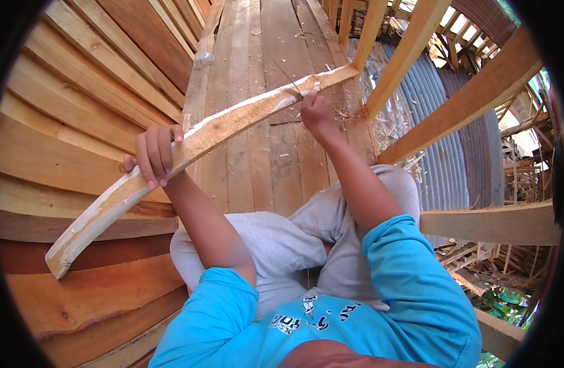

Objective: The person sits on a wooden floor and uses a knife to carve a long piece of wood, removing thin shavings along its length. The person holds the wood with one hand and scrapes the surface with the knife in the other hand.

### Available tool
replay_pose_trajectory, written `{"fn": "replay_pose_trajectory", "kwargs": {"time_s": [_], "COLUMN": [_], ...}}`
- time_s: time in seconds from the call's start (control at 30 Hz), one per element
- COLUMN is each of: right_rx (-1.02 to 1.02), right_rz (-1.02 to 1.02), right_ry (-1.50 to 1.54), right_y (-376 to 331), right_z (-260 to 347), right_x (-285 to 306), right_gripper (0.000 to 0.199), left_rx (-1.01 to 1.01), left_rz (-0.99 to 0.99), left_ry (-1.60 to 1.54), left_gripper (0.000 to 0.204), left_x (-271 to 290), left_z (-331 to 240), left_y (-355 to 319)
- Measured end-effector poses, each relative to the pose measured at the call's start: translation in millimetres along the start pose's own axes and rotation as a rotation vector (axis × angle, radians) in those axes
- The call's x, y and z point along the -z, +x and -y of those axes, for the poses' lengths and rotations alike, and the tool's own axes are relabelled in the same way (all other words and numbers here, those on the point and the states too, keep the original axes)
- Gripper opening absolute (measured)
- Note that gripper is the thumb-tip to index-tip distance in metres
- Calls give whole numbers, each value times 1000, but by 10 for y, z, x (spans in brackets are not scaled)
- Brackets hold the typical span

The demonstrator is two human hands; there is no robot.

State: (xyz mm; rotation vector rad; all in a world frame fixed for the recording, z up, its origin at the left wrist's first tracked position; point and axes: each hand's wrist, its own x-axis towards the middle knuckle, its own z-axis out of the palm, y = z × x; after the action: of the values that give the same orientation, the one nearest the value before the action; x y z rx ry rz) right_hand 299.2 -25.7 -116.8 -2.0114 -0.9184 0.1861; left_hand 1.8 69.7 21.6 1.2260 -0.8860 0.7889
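Note:
A long pale wooden beam [227, 126] with white, rough edges lies slantwise across my front, from the lower left to the upper right. My left hand [156, 153] is wrapped over its left part, fingers on top. At the beam's far right part, my right hand [317, 113] is closed round the end of a thin, dark, narrow tool [290, 78]. The tool crosses the beam's edge and points away from me. Whether it is a knife blade or a plain rod is too small to tell. The beam's right end meets a wooden post.
Wood shavings [285, 156] lie scattered over the plank floor [239, 172]. A clear plastic container [203, 59] sits farther off. Overlapping boards [79, 135] form the left wall. Wooden rails [472, 104] stand at right, with corrugated metal sheets [441, 122] and scrap wood beyond.

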Motion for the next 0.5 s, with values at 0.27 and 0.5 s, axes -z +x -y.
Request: {"fn": "replay_pose_trajectory", "kwargs": {"time_s": [0.27, 0.5], "right_rx": [-20, -27], "right_rz": [-20, -6], "right_ry": [-12, 5], "right_y": [24, 49], "right_z": [-18, -43], "right_x": [-41, -63], "right_gripper": [61, 61], "left_rx": [-294, -268], "left_rz": [-445, -350], "left_ry": [59, 41], "left_gripper": [51, 52], "left_x": [-74, -2], "left_z": [21, -35], "left_y": [-232, -264]}}
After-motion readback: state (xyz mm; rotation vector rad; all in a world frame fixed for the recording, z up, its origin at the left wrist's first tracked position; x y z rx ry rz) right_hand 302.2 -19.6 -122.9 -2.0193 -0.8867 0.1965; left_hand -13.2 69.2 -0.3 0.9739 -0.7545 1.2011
